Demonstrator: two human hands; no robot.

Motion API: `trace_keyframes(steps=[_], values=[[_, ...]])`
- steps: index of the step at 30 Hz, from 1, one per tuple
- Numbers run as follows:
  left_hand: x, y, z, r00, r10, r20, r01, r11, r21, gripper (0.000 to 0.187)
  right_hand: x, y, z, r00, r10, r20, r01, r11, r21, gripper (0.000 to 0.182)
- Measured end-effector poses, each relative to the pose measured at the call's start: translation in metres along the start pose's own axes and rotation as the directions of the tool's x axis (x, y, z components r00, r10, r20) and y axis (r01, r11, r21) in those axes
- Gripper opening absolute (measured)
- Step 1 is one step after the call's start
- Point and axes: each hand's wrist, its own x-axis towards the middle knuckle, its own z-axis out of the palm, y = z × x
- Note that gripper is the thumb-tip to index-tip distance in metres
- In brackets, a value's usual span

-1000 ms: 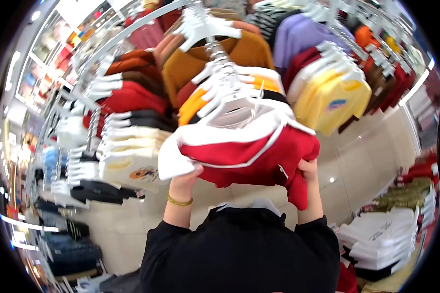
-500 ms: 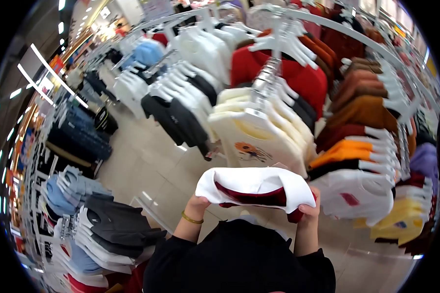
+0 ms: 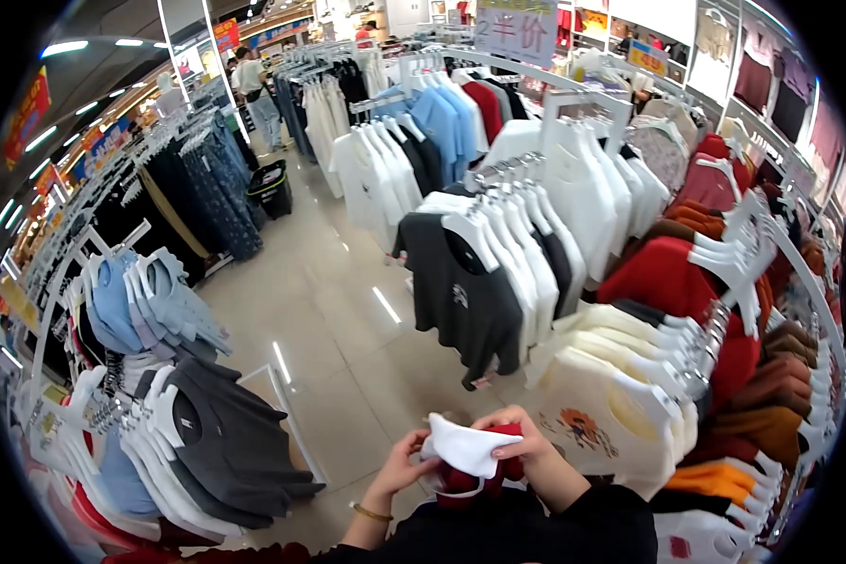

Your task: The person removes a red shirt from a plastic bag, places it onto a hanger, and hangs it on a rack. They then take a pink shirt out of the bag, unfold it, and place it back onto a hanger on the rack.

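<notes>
Close to my body, both hands hold a dark red garment with a white collar (image 3: 467, 445). My left hand (image 3: 405, 467), with a yellow bangle at its wrist, is closed on the left side of the white part. On the other side, the fingers of my right hand (image 3: 528, 444) grip the white part near the red cloth. The red cloth (image 3: 456, 482) hangs below in folds, partly hidden by the collar and my hands. Just beyond my right hand hangs a cream shirt (image 3: 592, 414) with an orange flower print.
A dark grey shirt (image 3: 462, 301) hangs ahead on a rack with white ones. More grey shirts (image 3: 221, 442) hang at the left. A black bin (image 3: 271, 188) stands on the tiled floor (image 3: 334, 320). Farther back is another person (image 3: 252, 85). A price sign (image 3: 514, 36) tops the racks.
My view has swung left, toward the aisle. My hands have come closer together, and the white collar, which was stretched wide between them, is now bunched and folded.
</notes>
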Motion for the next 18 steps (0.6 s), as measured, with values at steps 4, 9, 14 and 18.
trace_keyframes(steps=[4,9,14,18], values=[[0.044,-0.009,-0.047,0.997,-0.051,-0.053,0.057,0.992,0.111,0.045,0.095,0.018,-0.027,0.985,0.057,0.165,-0.066,0.997,0.047,0.032],[0.127,0.012,-0.117,0.932,0.010,-0.362,0.085,0.965,0.247,0.037,0.213,0.013,-0.081,0.947,-0.041,0.317,0.019,0.997,0.071,0.033],[0.189,0.009,-0.211,0.843,0.062,-0.535,0.077,0.969,0.234,0.034,0.306,0.014,-0.123,0.957,-0.008,0.290,-0.040,0.987,0.158,0.032],[0.213,-0.001,-0.277,0.724,0.071,-0.687,0.085,0.978,0.191,0.034,0.384,0.035,-0.134,0.964,0.053,0.261,-0.110,0.972,0.210,0.031]])
